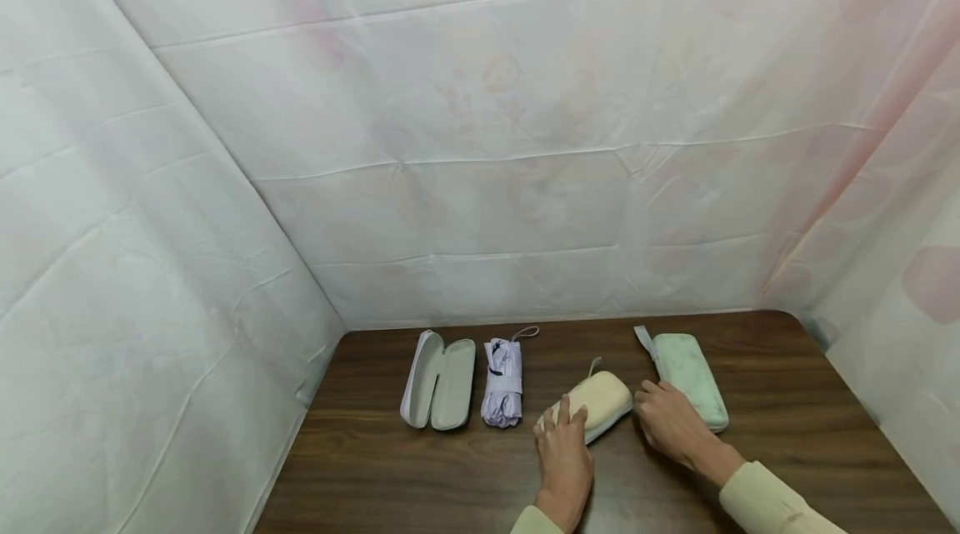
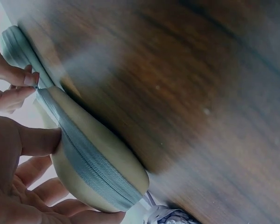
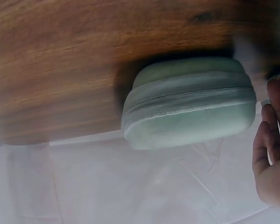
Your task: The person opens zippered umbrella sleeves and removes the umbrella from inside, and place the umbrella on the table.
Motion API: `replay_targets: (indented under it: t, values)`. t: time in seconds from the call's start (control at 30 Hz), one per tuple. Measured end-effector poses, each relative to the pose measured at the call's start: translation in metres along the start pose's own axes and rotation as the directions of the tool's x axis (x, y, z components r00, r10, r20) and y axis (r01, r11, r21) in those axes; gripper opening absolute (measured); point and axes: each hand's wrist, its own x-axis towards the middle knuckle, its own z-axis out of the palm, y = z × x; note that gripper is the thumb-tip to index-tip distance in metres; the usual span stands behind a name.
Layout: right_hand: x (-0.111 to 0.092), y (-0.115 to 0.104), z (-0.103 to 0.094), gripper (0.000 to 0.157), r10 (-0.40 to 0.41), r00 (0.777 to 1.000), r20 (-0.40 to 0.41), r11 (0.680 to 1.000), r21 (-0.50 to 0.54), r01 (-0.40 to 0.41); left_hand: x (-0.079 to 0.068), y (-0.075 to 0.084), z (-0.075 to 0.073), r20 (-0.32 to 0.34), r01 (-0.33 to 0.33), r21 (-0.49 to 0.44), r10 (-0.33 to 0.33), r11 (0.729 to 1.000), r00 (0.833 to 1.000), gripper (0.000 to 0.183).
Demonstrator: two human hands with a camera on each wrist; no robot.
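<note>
Left hand (image 1: pixel 564 457) laid over the near end of the cream case (image 1: pixel 594 405), fingers spread along its top, thumb pressed against the side in the left wrist view (image 2: pixel 37 140), other fingers curled under the case's edge there, so clasping it. Cream case (image 2: pixel 98 163) flat on the table (image 1: pixel 787 401), around the middle of the width and nearer the front edge than the rest, tilted with its far end toward the right, grey zipper (image 2: pixel 84 156) running along its side, short pull tab at the far end. Right hand (image 1: pixel 671 424) just right of the cream case, fingertips at that case's far right end, fingers bent and pinched together near the zipper's end in the left wrist view (image 2: pixel 11 86); whether actually gripping the slider, cannot tell. Green case (image 1: pixel 692 378) lying just behind and right of the right hand, long axis toward the back edge, grey strap (image 1: pixel 645 341) at its far end, zipped closed in the right wrist view (image 3: pixel 191 100); right hand's fingers (image 3: pixel 270 149) beside it there, not touching. Left of the cream case, a folded lilac umbrella (image 1: pixel 502 382) with a wrist loop toward the back edge. Further left, toward the left edge, an open grey glasses case (image 1: pixel 438 380), both halves lying flat. White creased sheeting (image 1: pixel 480 142) behind the table and along both sides.
</note>
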Motion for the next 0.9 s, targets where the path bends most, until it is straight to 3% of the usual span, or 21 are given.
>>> replay_targets:
  t: [0.37, 0.63, 0.73, 0.9]
  values:
    - [0.002, -0.011, -0.001, 0.029, 0.041, 0.999, 0.007, 0.999, 0.002, -0.041, -0.003, 0.001, 0.002, -0.021, -0.004, 0.027, 0.005, 1.0, 1.0, 0.054]
    - [0.001, -0.016, 0.002, 0.03, 0.06, 0.998, 0.02, 0.998, 0.009, -0.06, -0.004, 0.002, 0.003, -0.078, -0.007, 0.041, 0.01, 0.999, 0.997, 0.054]
    - [0.001, -0.019, 0.001, 0.031, 0.078, 0.995, 0.054, 0.997, 0.013, -0.079, -0.005, 0.003, 0.004, -0.082, -0.005, 0.048, 0.009, 0.999, 0.997, 0.054]
    - [0.009, -0.048, 0.003, 0.026, 0.101, 0.991, 0.092, 0.993, 0.052, -0.106, -0.004, 0.008, 0.005, -0.065, 0.022, 0.07, -0.017, 0.997, 0.998, 0.055]
